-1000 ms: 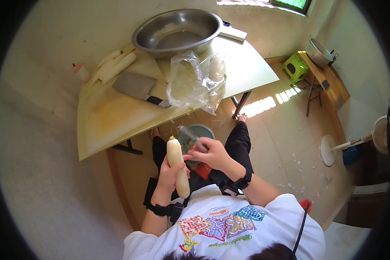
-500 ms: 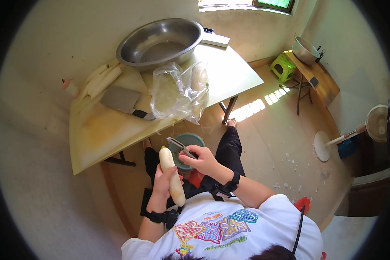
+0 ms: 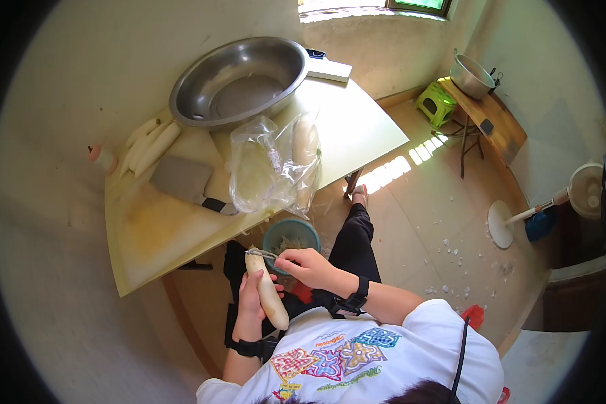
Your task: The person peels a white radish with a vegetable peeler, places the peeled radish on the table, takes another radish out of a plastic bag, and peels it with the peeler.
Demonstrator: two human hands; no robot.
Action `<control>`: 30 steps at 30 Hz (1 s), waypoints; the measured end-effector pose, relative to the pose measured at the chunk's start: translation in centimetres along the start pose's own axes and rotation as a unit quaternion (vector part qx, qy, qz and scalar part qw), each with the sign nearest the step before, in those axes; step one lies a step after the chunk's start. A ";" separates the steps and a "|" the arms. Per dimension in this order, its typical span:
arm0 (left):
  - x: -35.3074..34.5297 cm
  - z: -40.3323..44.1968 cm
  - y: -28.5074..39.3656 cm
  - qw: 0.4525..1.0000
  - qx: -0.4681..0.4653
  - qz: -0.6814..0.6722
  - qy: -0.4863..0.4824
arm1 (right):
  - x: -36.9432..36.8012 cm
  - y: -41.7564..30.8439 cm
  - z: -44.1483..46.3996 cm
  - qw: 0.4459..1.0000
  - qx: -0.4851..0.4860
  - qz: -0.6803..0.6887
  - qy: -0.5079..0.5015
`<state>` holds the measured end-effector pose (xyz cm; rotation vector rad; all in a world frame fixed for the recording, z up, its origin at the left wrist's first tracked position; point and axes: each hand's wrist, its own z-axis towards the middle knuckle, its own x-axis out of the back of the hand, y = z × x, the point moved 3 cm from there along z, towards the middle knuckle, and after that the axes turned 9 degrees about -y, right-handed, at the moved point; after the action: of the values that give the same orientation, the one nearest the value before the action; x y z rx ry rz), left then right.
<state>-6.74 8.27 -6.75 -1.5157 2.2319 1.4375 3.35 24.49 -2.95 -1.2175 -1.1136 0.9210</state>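
Note:
My left hand (image 3: 251, 296) is wrapped round a long white radish (image 3: 271, 299), held slanting in front of my shirt with its top end pointing away from me. In my right hand (image 3: 308, 268) is a peeler (image 3: 261, 254), its head against the radish's top end. Below and beyond both hands, between my legs, a teal bucket (image 3: 291, 229) holds pale peelings.
On the table (image 3: 141, 252) are a cleaver (image 3: 182, 178), several white radishes (image 3: 156, 147), a clear plastic bag (image 3: 256, 176) and a large metal basin (image 3: 242, 84). White scraps lie on the floor near a fan (image 3: 500, 223). A green stool (image 3: 436, 104) stands at the right.
The peeler in my right hand has come down and left onto the radish's top end. The radish remains in my left hand. The view has shifted, so the table appears lower and farther left.

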 end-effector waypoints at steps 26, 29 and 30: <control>0.6 0.1 -1.5 0.996 0.007 -0.026 -0.079 | 0.6 0.4 -0.9 0.990 -0.055 -0.079 0.102; 0.8 -0.6 -1.3 0.982 -0.022 -0.047 -0.182 | 1.3 1.5 -1.4 0.987 -0.061 -0.035 0.142; -0.6 -1.3 -0.6 0.980 -0.079 -0.043 -0.179 | 1.5 1.5 -1.5 0.986 -0.063 -0.017 0.152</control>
<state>-5.50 7.69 -6.13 -1.2501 1.8602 1.7333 5.21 25.82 -4.18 -1.3859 -0.9533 0.6199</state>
